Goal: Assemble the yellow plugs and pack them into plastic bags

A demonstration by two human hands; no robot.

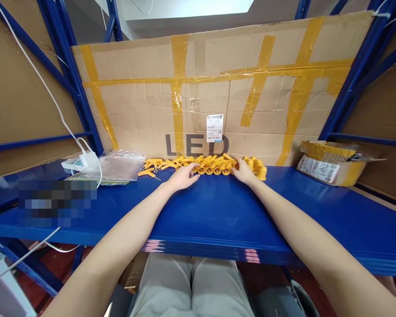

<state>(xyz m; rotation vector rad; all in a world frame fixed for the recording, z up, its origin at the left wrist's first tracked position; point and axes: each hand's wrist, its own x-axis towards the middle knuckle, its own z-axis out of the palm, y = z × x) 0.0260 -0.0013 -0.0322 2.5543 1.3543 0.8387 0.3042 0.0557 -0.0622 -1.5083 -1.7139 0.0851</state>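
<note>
Hollow yellow cup-like pieces (218, 170) lie in a stacked row, round open ends facing me, at the back of the blue shelf. At the row's left end is my left hand (184, 177), fingers stretched forward and thumb apart. My right hand (244, 172) reaches to its right end, fingertips against the yellow pieces and partly hidden among them. Neither hand shows a piece lifted. Left of the row lie loose yellow forked handle-like pieces (147, 172) with small dark metal parts. More yellow pieces (259, 169) of another shape are bunched beyond my right hand.
A taped cardboard panel (145, 110) closes off the back of the blue shelf (211, 211). At left are a clear plastic bag (122, 165), a white power adapter (89, 161) with cables and a blurred-out object (57, 203). An opened cardboard box (330, 165) stands at right.
</note>
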